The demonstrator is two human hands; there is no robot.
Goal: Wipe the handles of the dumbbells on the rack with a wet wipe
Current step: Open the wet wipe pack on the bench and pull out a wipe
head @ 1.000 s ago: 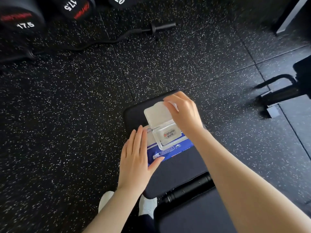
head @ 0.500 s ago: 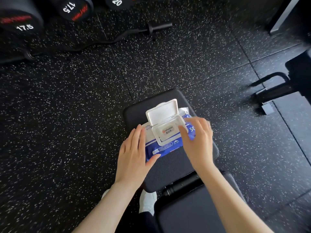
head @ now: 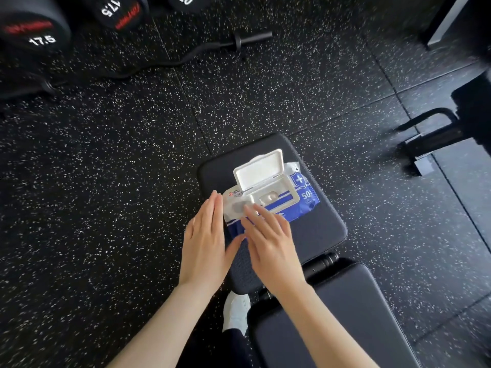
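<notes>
On the black padded desk [head: 318, 235] we see the wet-wipe pack [head: 303, 197], its white lid [head: 257, 168] flipped up. Our left hand [head: 204, 240] lies flat, fingers straight, against the pack's left end. Our right hand [head: 271, 243], fingers extended, rests on its near edge. The dumbbells [head: 34, 35] stand well apart, upper left.
</notes>
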